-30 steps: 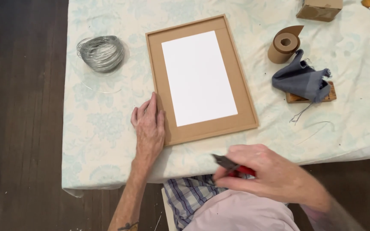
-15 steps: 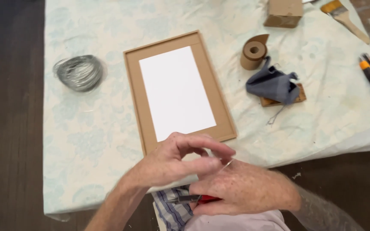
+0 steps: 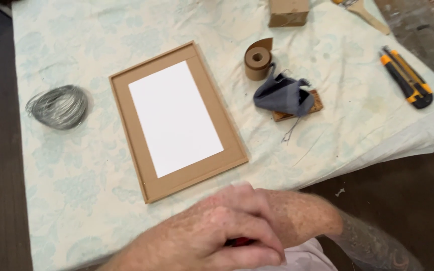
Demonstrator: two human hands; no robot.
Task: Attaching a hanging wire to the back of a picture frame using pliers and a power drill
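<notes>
Bare forearms, no sleeves, pale pink garment [image 3: 302, 258] at lap

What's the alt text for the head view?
Two hands, left hand over right hand, close together on a small red thing at the near table edge. Beyond lie a brown frame with white sheet, a wire coil, tape roll and utility knife.
</notes>
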